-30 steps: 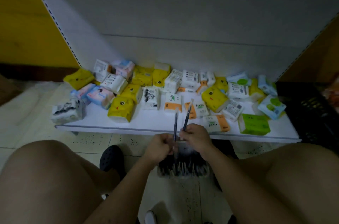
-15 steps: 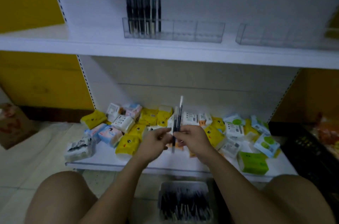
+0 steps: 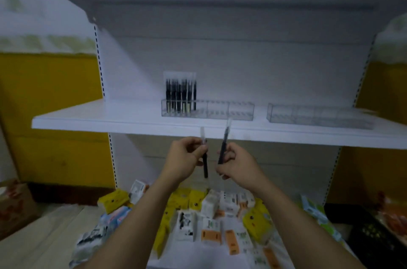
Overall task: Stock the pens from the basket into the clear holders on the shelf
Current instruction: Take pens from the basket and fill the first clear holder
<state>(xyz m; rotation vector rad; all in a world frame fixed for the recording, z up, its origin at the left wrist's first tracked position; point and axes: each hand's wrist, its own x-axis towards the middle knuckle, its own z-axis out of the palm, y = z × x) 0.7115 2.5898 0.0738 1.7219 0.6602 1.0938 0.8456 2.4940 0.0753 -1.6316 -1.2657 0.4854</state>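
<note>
While poised to stock, likely risking a tip catching on the shelf (image 3: 99, 120) edge, or bumping the stocked pens (image 3: 180, 96) standing in the left end of the clear holder (image 3: 220, 111) and tipping them over. Pinching a black pen (image 3: 205, 167) in the left hand (image 3: 187, 156), fingers curled round its barrel near the top; gripping a second pen (image 3: 223, 143) likewise in the right hand (image 3: 239, 165), both hovering just under the shelf lip, not yet over the holder.

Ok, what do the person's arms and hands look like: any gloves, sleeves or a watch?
The left hand and right hand are bare, no gloves. Both forearms are uncovered to the frame's bottom edge, no sleeves in view. No watch or band shows at either wrist.
</note>
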